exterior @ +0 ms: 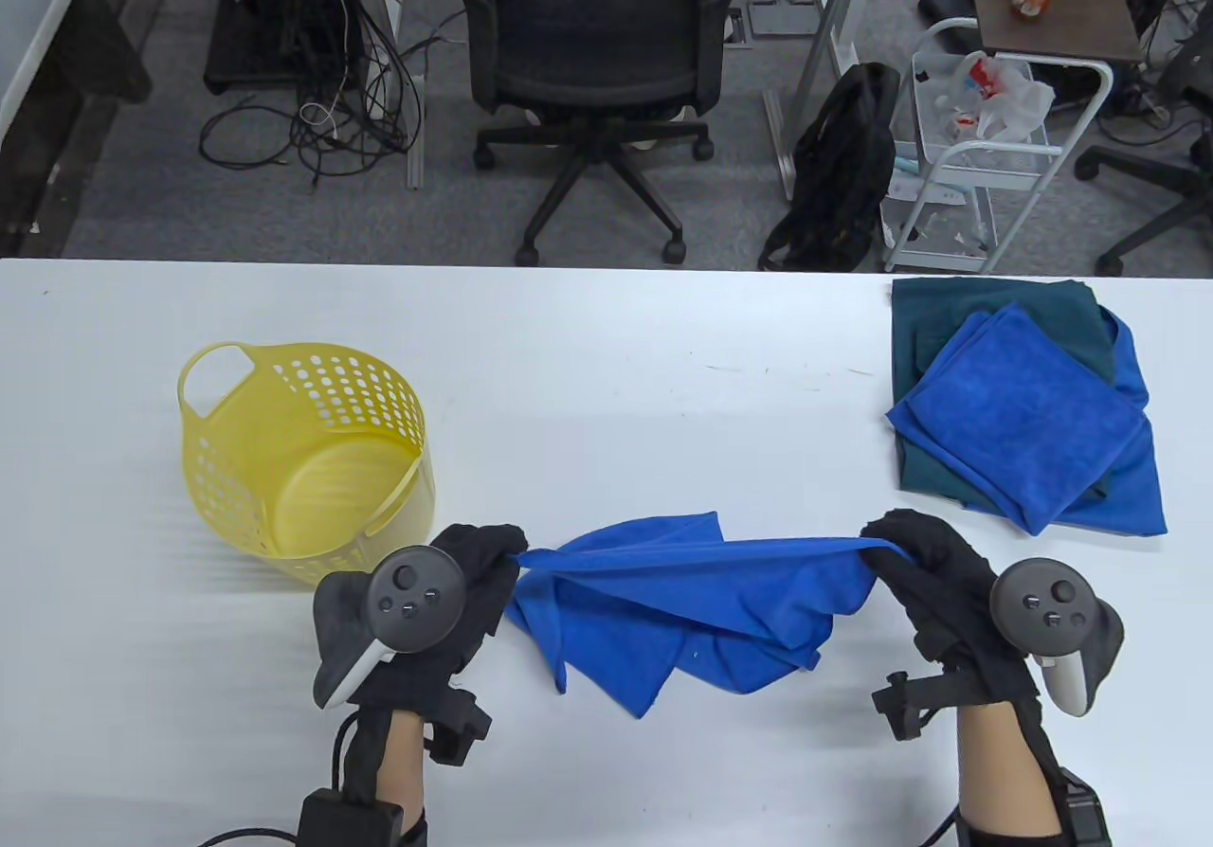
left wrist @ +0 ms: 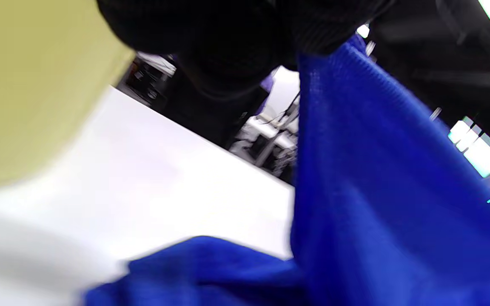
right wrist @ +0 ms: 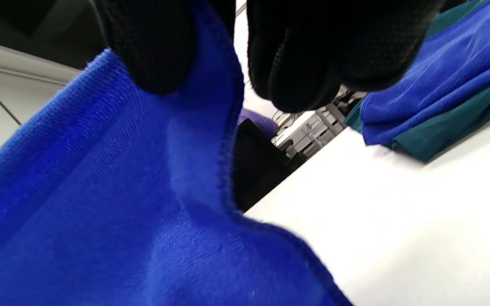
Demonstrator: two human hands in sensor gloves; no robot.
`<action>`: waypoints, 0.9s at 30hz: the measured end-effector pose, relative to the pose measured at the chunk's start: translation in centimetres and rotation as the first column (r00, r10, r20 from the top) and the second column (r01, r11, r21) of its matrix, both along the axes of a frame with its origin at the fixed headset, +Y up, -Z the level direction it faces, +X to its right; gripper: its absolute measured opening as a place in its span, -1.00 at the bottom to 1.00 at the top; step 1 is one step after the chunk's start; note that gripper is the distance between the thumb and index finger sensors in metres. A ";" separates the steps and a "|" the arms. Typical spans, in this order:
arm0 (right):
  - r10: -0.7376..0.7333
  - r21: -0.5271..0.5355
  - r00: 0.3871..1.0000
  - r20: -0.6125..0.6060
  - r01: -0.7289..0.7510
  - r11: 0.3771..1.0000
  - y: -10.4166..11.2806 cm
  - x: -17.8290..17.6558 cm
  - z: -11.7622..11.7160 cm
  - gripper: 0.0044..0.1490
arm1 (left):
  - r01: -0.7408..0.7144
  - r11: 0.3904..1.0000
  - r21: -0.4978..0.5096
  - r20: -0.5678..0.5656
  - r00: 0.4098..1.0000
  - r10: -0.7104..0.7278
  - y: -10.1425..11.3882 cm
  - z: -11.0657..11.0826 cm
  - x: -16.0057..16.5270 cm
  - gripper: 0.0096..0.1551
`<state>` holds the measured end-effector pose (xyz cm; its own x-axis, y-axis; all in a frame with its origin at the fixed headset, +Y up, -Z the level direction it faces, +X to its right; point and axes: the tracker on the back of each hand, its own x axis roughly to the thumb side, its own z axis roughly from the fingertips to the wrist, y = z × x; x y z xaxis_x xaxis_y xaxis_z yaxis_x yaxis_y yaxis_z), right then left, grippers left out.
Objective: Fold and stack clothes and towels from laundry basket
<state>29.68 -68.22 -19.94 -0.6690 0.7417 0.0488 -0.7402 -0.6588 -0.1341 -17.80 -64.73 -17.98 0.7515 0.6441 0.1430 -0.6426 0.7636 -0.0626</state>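
Your left hand pinches one corner of the blue towel, and your right hand pinches the opposite corner. Between your two sets of fingers the towel's top edge runs taut in a nearly straight line, while the rest of the cloth sags below that edge and bunches in loose folds on the white bench.

In the left wrist view your fingers are closed on the towel's corner, with the cloth dropping away beneath them and pooling on the bench. In the right wrist view your thumb presses against the hem from one side and the other fingers curl just beside it on the other, so the towel is gripped right at its edge.

The yellow laundry basket stands upright on the bench just beyond and to the outside of your left fingers, close to them but apart from the towel. Well beyond your right fingers, near the far edge of the bench, lies the stack of folded cloths: a dark green piece at the bottom, blue cloth over it, and a folded blue towel set on top at an angle.
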 end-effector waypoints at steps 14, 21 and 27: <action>-0.214 0.002 0.963 0.164 0.217 0.976 7.1 -4.6 -12.9 -0.48 | -0.531 0.827 0.183 -0.329 0.760 0.561 2.9 -16.5 7.0 -0.62; -0.267 0.704 0.936 -0.228 0.348 0.620 19.9 -4.0 -7.1 -0.49 | -0.349 0.588 0.730 0.213 0.933 0.289 18.6 -11.1 6.1 -0.63; -0.083 0.583 0.981 -0.178 0.173 0.794 11.1 -1.7 -3.3 -0.49 | -0.335 0.794 0.508 0.215 0.941 0.260 9.2 -7.2 6.2 -0.63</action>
<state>27.96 -57.17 -23.27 -0.5230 0.6153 0.5898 -0.8523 -0.3808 -0.3586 -11.56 -55.50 -25.21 0.4863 0.6278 0.6077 -0.8583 0.4735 0.1977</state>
